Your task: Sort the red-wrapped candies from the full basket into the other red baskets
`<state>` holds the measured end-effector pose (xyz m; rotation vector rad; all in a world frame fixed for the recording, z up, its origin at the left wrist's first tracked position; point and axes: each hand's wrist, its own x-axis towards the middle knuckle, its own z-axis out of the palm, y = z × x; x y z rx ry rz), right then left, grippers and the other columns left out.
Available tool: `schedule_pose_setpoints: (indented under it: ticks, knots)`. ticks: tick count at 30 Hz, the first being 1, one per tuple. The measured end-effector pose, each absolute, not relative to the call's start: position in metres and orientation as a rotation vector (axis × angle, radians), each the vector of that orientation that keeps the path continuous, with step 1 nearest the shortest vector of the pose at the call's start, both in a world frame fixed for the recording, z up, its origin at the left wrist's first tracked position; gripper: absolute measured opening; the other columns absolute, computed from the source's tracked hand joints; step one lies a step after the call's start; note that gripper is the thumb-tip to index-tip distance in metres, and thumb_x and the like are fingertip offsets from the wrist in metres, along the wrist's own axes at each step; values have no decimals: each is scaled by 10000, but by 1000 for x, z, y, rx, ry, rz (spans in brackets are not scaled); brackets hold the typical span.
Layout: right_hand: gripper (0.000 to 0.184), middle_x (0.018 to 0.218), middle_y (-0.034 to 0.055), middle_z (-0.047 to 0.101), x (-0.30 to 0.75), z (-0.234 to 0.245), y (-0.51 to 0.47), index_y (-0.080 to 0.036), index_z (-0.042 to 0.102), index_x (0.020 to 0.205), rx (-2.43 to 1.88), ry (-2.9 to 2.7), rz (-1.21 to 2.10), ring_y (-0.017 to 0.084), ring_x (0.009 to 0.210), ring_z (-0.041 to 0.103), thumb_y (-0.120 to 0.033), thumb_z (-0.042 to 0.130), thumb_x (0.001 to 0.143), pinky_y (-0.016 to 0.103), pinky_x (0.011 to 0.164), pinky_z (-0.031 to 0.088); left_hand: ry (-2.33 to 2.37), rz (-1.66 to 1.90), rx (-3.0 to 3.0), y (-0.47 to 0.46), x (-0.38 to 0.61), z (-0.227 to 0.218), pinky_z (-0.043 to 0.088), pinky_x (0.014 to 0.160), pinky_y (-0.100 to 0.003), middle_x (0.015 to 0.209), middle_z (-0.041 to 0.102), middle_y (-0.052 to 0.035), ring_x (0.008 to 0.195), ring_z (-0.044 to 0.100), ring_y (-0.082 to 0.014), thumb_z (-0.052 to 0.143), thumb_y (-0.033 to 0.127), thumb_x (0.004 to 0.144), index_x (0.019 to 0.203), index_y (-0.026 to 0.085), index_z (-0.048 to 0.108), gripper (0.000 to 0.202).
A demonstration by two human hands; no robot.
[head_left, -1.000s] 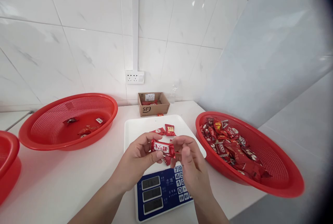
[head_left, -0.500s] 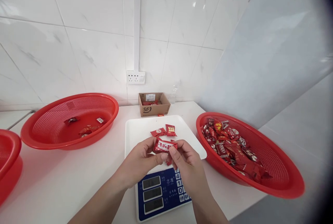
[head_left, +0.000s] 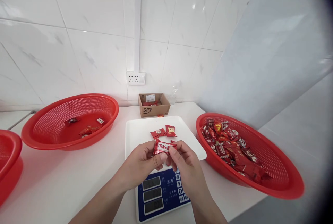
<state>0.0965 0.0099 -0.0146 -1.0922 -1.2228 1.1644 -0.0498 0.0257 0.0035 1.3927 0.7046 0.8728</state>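
Note:
Between both hands, above the scale's white pan [head_left: 140, 130], is a red wrapped candy [head_left: 164, 147] with white lettering panel facing up. My left hand [head_left: 145, 161] pinches its left end, and my right hand [head_left: 186, 159] pinches its right end. On the pan just beyond my fingers lie a red packet [head_left: 158, 133] and a second red packet with gold print [head_left: 170, 130]. More red wrapping shows partly behind my hands. The scale's blue panel [head_left: 153, 213] has three displays and number keys, some covered by my right hand and wrist.
A red basket [head_left: 288, 182] heaped with wrapped candies stands at right. At left, another red basket [head_left: 59, 144] holds a few pieces, with part of a third red basket [head_left: 9, 168] nearer. A cardboard box [head_left: 155, 110] with red packets sits behind the scale, by the tiled wall.
The candy tilts slightly, so its lettering faces me a little more. Both hands keep their hold in nearly the same place.

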Motion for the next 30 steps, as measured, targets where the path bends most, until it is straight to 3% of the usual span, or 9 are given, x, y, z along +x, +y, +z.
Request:
schedule_pose_setpoints:
  ticks: [6,11,15,21,25,30]
  knots:
    - [316,608,-19,526,97,-8,5,-199,524,751,-1001,-1343,1167,106,541,472,-509,539,807,221,489,379,723,865,1458,24,-53,6,432,648,-253,666,532,6,652,498,-119,497,467,847,726,165,552,330]
    - [457,655,17,557,101,-6,-1,-183,577,758,-909,-1580,1323,124,585,492,-629,480,781,233,511,401,600,706,1527,22,-60,10,434,632,-245,701,564,-10,671,534,-130,526,486,823,712,164,550,342]
    - [440,676,12,543,99,-7,-2,-171,595,758,-893,-1615,1345,98,555,460,-558,409,858,219,508,392,598,711,1546,22,-61,10,431,623,-246,686,554,-17,653,554,-130,407,481,884,726,164,534,376]
    - [432,568,-23,450,96,-9,-1,-182,529,662,-932,-1586,1274,104,537,419,-551,413,855,229,520,365,604,763,1615,21,-58,6,424,625,-248,696,546,-17,671,528,-143,443,550,835,750,168,556,408]
    - [445,525,-41,358,95,-9,-2,-193,419,569,-1039,-1556,1247,97,507,344,-542,431,844,238,479,286,637,747,1654,20,-55,6,404,614,-241,695,539,-8,659,479,-139,485,596,783,711,166,554,442]
    - [446,511,-48,322,93,-10,-2,-200,352,524,-1023,-1567,1139,95,510,312,-493,440,849,244,484,255,714,787,1655,18,-48,2,361,557,-224,628,487,22,589,411,-120,501,555,798,675,174,530,401]
